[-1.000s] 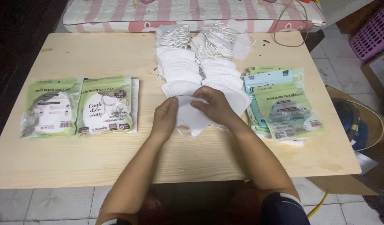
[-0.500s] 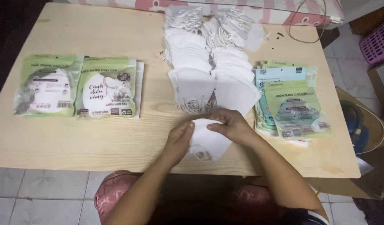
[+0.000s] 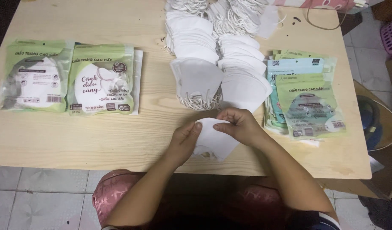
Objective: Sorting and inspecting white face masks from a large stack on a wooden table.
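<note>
Starting at the left edge of the wooden table (image 3: pixel 98 136), we see two green mask packets (image 3: pixel 34 76) lying flat side by side, a third green packet (image 3: pixel 101 79) being the nearer to the middle. Moving right, our left hand (image 3: pixel 185 138) rests near the front edge, its thumb and forefinger pinched shut on the left side of a folded white mask (image 3: pixel 213 138). The mask lies flat on the table between both hands, just in front of the two rows of stacked white masks (image 3: pixel 217 68) running to the far edge. Our right hand (image 3: pixel 238 125) is curled over the mask's upper right part, thumb and fingertips closed on it. Near the right edge sits a pile of empty green and blue pouches (image 3: pixel 306 102).
</note>
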